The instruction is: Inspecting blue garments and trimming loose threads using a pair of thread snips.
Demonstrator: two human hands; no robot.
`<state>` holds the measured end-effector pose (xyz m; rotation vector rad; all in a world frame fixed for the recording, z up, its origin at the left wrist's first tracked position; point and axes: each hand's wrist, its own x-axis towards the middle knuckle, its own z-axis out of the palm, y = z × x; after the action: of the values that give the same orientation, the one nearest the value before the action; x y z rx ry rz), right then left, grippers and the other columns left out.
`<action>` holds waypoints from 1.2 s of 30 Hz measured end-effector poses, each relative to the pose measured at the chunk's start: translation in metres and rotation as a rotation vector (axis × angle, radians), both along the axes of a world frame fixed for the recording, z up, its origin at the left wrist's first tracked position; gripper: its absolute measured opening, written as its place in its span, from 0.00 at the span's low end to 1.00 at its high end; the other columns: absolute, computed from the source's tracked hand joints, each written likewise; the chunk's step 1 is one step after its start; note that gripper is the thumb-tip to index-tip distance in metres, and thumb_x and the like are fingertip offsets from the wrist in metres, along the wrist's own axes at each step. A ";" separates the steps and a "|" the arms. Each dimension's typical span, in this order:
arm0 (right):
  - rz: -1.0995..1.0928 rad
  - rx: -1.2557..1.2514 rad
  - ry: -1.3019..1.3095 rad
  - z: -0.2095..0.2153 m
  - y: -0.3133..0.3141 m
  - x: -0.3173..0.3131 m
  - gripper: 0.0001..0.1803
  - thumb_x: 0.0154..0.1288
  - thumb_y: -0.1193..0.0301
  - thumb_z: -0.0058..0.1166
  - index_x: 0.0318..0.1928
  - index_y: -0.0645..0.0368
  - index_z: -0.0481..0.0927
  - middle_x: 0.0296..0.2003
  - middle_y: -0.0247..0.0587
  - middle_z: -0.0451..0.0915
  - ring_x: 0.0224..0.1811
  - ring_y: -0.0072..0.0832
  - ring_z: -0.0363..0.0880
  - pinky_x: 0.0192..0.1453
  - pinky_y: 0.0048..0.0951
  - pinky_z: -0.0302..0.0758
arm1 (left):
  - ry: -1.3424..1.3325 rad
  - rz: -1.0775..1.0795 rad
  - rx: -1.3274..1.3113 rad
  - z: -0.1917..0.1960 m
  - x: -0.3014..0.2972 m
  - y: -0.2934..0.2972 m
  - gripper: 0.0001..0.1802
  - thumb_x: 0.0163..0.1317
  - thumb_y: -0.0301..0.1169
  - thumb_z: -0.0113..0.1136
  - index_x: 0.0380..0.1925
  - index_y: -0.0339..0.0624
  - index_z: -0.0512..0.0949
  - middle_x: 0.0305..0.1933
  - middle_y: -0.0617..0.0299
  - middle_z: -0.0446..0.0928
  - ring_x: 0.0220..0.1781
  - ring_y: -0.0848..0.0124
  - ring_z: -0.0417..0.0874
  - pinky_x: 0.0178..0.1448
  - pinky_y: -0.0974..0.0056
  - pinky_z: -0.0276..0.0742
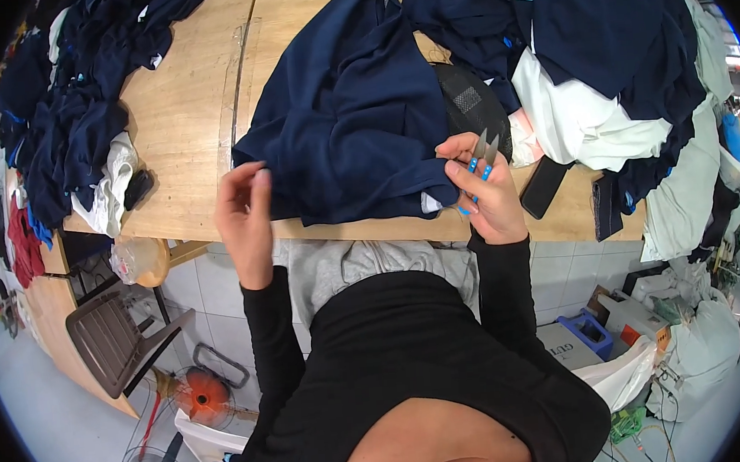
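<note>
A dark navy garment (351, 102) lies spread on the wooden table in front of me, its near edge along the table's front. My right hand (490, 194) is at its lower right corner, closed around small thread snips (486, 154) with blue handles and pointed metal blades facing up. The fingertips of that hand also touch the garment's edge, where a small white patch (430, 202) shows. At the lower left corner is my left hand (245, 215), thumb and fingers curved and slightly apart. Nothing shows in it.
Right of the garment lie a black mesh-like piece (469, 106), a black phone (546, 187) and a heap of navy and white clothes (603, 39). Another navy pile (75, 124) covers the table's left end. Below stand a brown chair (118, 342), a fan (201, 398) and boxes (570, 345).
</note>
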<state>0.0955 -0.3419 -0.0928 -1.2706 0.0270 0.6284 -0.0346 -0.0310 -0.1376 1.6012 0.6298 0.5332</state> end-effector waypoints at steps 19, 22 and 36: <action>-0.144 -0.189 -0.452 0.006 0.032 -0.014 0.21 0.93 0.65 0.45 0.74 0.62 0.76 0.36 0.36 0.86 0.37 0.20 0.84 0.38 0.22 0.80 | -0.345 -0.102 -1.172 0.060 0.053 -0.068 0.07 0.85 0.26 0.59 0.57 0.49 0.80 0.42 0.68 0.83 0.47 0.74 0.87 0.60 0.62 0.85; -0.033 -0.200 -0.340 0.017 0.040 -0.022 0.19 0.93 0.68 0.43 0.72 0.60 0.78 0.24 0.25 0.71 0.28 0.12 0.70 0.34 0.20 0.66 | -0.355 -0.142 -1.125 0.049 0.046 -0.065 0.10 0.83 0.23 0.61 0.58 0.50 0.79 0.41 0.70 0.83 0.47 0.76 0.86 0.58 0.63 0.85; 0.059 -0.273 -0.651 0.012 0.055 -0.030 0.15 0.72 0.71 0.73 0.51 0.65 0.82 0.37 0.41 0.87 0.37 0.23 0.84 0.45 0.25 0.79 | -0.269 -0.235 -0.915 0.048 0.038 -0.072 0.25 0.73 0.15 0.70 0.68 0.41 0.79 0.41 0.63 0.87 0.41 0.79 0.86 0.45 0.72 0.81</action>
<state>0.0660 -0.2866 -0.0808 -1.6972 -0.4778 0.2401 0.0037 -0.1028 -0.0897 0.7048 0.3803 0.2140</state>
